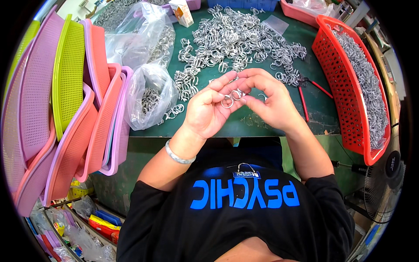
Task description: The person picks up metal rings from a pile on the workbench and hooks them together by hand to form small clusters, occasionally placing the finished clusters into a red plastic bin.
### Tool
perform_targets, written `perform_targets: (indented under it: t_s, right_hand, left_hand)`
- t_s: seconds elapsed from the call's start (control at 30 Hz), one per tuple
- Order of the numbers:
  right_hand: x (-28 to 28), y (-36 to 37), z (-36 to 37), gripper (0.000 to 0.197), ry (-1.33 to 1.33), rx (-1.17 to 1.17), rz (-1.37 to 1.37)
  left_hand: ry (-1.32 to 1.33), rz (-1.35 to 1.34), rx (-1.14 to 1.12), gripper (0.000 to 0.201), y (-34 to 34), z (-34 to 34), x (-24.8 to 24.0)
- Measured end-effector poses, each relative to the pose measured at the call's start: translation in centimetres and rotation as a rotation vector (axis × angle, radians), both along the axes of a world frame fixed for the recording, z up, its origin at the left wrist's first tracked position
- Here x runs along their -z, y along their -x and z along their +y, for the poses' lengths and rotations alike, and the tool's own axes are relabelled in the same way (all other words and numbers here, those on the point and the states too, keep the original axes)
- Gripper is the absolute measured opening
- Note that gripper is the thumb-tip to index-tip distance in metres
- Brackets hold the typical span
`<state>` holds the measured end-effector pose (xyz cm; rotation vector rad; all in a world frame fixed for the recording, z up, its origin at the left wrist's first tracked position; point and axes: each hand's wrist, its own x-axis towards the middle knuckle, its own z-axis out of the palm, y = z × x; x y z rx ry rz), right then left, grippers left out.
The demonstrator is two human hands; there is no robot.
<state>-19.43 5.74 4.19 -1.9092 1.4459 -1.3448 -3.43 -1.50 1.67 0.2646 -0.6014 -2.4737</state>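
Observation:
My left hand [204, 112] and my right hand [271, 97] meet over the near edge of the green table. Small silver metal rings [227, 102] sit between their fingertips. The left thumb and fingers pinch one ring, while the right thumb and fingers close on another just beside it. Whether these rings are joined I cannot tell. Right behind my hands spreads a large loose pile of similar metal rings [235, 37]. A clear plastic bag [159, 98] with more rings in it stands open to the left of my left hand.
Red-handled pliers [304, 102] lie right of my right hand. A red perforated basket [345, 94] full of metal pieces stands at the right edge. Stacked colored baskets [67, 74] crowd the left. A larger clear bag [139, 37] and a small box [181, 13] sit farther back.

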Motion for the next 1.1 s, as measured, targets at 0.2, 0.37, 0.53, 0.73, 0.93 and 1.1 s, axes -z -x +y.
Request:
perform_targets:
  t_s: [0.2, 0.37, 0.53, 0.73, 0.93, 1.1]
  right_hand:
    - [-0.1, -0.4, 0.3, 0.026, 0.043, 0.013, -0.016]
    - [-0.1, -0.5, 0.4, 0.029, 0.048, 0.001, -0.024]
    - [0.0, -0.8, 0.7, 0.03, 0.062, 0.009, -0.078]
    - [0.0, -1.0, 0.7, 0.025, 0.074, 0.047, -0.011]
    - [0.2, -1.0, 1.0, 0.025, 0.099, 0.058, 0.025]
    - [0.3, -0.9, 0.9, 0.025, 0.102, 0.065, 0.055]
  left_hand:
    - [-0.066, 0.067, 0.023, 0.057, 0.1, 0.0, 0.2]
    - [-0.027, 0.123, 0.06, 0.061, 0.2, -0.1, 0.7]
    - [0.019, 0.154, 0.054, 0.064, 0.2, 0.0, 0.8]
    - [0.087, 0.09, 0.019, 0.068, 0.1, 0.3, 0.4]
    - [0.354, -0.018, -0.084, 0.069, 0.3, 1.2, 0.4]
    - [0.506, -0.085, -0.162, 0.07, 0.3, 1.5, 0.1]
